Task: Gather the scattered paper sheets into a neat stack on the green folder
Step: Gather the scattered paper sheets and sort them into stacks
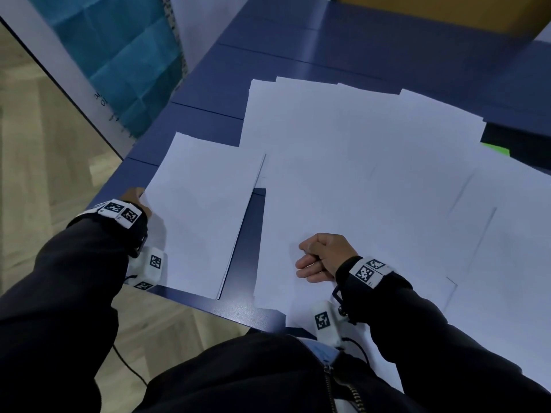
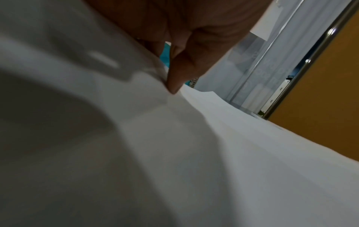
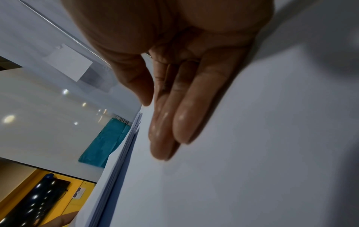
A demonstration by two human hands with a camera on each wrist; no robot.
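Several white paper sheets (image 1: 357, 174) lie overlapping across the blue table (image 1: 298, 49). A small squared stack (image 1: 202, 210) sits apart at the near left corner. My left hand (image 1: 134, 195) grips that stack's left edge. In the left wrist view its thumb (image 2: 177, 76) presses on the bent paper (image 2: 233, 153), and the other fingers are hidden. My right hand (image 1: 317, 257) rests on the spread sheets near the front edge. In the right wrist view its fingers (image 3: 182, 122) lie straight on the paper (image 3: 262, 153). Only a corner of the green folder (image 1: 495, 150) shows at far right.
The table's front edge (image 1: 238, 311) and left corner are close to both hands, with wooden floor (image 1: 44, 144) beyond. A board with teal cloth (image 1: 119, 55) leans at upper left. A dark object (image 1: 515, 138) lies beside the folder, and a brown panel (image 1: 447, 10) stands behind.
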